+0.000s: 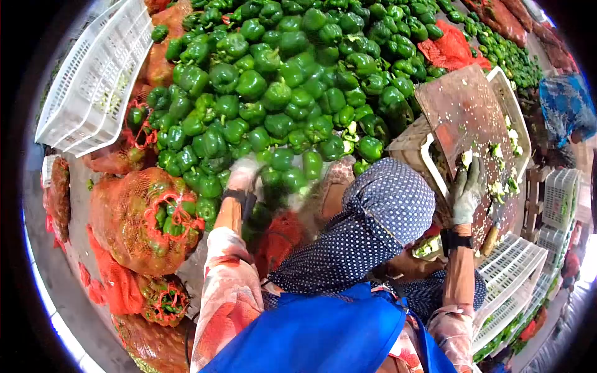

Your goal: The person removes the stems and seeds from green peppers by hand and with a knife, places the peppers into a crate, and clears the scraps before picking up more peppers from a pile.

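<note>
My left hand (244, 172), in a pale glove, is blurred by motion over the front edge of a heap of green bell peppers (277, 96); its fingers are smeared. In a stained glove, my right hand (467, 196) is over a wet brown board (457, 102) strewn with seeds. A pale pepper piece (467, 158) is pinched at its fingertips. More pale and green scraps (497, 189) lie to the right of that hand. A short wooden handle (490, 240) shows below them. Between my arms, dark polka-dot cloth (392, 193) covers a rounded form.
A white plastic crate (102, 78) stands at the far left. Net sacks of peppers (146, 217) line the left side. Red netting (451, 46) lies on the heap. White crates (510, 270) are at the lower right, and a beige crate (413, 140) is beside the board.
</note>
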